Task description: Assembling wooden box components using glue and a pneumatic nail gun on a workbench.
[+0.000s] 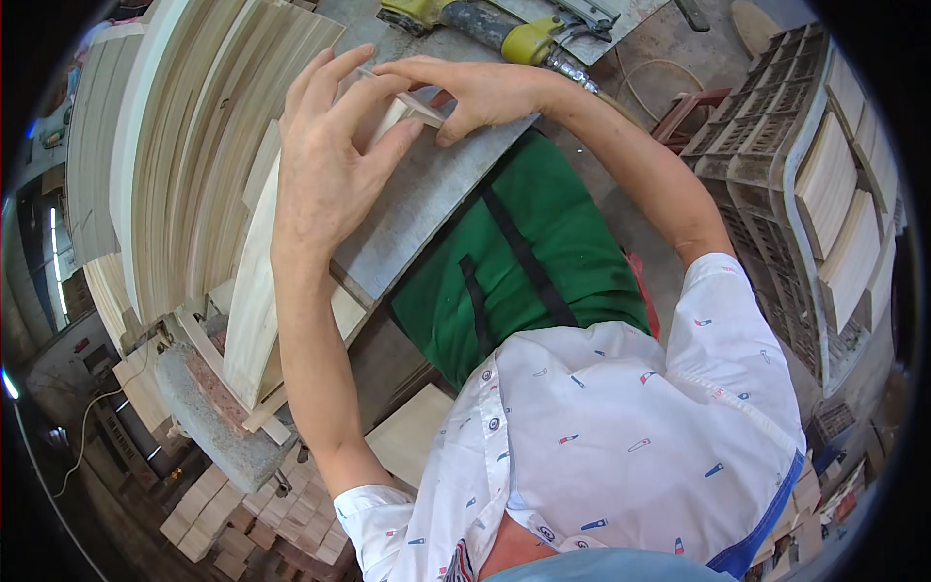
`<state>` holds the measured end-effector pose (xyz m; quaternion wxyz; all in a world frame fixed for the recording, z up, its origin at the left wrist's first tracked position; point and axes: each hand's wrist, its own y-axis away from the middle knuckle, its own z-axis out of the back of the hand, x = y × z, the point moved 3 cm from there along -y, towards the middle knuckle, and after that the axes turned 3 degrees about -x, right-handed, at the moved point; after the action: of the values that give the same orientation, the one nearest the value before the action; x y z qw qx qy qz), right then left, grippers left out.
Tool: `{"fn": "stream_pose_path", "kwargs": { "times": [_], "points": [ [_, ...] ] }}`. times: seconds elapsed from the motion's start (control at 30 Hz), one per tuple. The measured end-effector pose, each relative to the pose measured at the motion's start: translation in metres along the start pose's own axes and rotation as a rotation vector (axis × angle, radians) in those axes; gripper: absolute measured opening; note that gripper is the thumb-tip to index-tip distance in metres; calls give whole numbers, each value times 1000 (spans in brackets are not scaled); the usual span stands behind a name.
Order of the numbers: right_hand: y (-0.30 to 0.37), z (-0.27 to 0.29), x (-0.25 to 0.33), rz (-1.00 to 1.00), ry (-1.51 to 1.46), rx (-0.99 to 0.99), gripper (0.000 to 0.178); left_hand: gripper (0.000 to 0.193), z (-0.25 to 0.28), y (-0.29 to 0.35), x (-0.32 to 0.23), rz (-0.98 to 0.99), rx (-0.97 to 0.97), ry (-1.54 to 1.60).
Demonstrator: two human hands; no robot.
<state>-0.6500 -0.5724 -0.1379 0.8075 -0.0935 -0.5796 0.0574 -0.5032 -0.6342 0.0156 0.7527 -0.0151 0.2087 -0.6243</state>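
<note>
My left hand (330, 160) is curved around a small pale wooden piece (393, 114) at the top of the grey work surface (412, 209). Its thumb lies along the near side of the piece, and its fingers reach over the far side. From the right, my right hand (475, 95) grips the other end, index finger above and thumb below. Part of the piece is hidden behind my fingers. Both hands are just above the surface or on it; I cannot tell which.
Tall stacks of curved wooden boards (179, 155) stand close on the left. A yellow and black air tool (485, 31) lies beyond my right hand. At the right is a plastic crate (766, 165) with wooden pieces. Stacked wooden blocks (208, 509) sit at lower left.
</note>
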Motion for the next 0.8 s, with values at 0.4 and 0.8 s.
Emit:
{"fn": "stream_pose_path", "kwargs": {
  "times": [0.4, 0.8],
  "points": [
    [0, 0, 4, 38, -2, 1, 104, 31, -5, 5, 3, 12, -49, -10],
    [0, 0, 2, 80, 1, -13, 104, 31, -5, 4, 4, 10, -15, -28]
  ]
}}
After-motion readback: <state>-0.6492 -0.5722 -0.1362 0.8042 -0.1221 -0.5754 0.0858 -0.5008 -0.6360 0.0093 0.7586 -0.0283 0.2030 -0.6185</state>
